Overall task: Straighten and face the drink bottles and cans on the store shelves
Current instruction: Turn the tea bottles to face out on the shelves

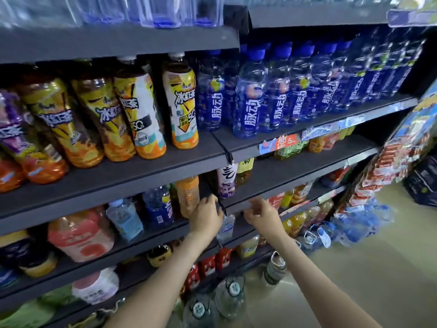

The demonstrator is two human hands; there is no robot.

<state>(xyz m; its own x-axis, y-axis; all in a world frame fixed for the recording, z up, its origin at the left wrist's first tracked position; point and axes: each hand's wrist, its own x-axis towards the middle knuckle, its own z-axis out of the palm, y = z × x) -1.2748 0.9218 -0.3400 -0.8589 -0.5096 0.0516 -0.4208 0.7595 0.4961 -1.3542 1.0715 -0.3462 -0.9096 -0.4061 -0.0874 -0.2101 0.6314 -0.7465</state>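
Note:
Both my hands reach to the third shelf down. My left hand [205,215] is at the orange juice bottle [188,195], fingertips by its lower right side; whether it grips the bottle is unclear. My right hand [261,215] hovers with loosely spread fingers in front of the shelf edge [238,202], holding nothing. A white and purple bottle [226,179] stands just above and between the hands. A small clear bottle [225,227] shows below, between my wrists. Blue drink bottles [157,207] stand left of the orange one.
The shelf above carries yellow iced tea bottles [182,102] and blue-capped clear bottles [250,95]. Lower shelves hold red cans [208,266] and a pink jug [80,235]. Large water jugs [229,297] stand on the floor. A snack rack [390,162] is at right.

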